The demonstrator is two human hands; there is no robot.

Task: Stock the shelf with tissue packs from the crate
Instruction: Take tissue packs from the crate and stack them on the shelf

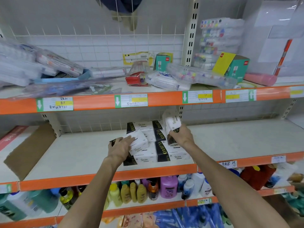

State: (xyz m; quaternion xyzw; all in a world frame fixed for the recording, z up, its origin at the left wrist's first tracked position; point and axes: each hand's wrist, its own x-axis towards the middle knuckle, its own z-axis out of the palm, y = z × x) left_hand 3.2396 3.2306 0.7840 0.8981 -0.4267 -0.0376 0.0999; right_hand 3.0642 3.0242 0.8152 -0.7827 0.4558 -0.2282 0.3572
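Several white tissue packs with black ends [164,150] lie stacked in the middle of the cream shelf [79,155]. My left hand [119,148] grips a white tissue pack [139,143] that lies tilted on the left of the stack. My right hand [181,135] holds another tissue pack [171,123] upright above the right side of the stack, just under the upper shelf's orange edge. The crate is out of view.
A brown cardboard flap [31,152] lies on the shelf at the left. The upper shelf [164,100] holds stationery boxes and clear cases. Bottles [168,186] fill the shelf below. The shelf to the right of the stack is bare.
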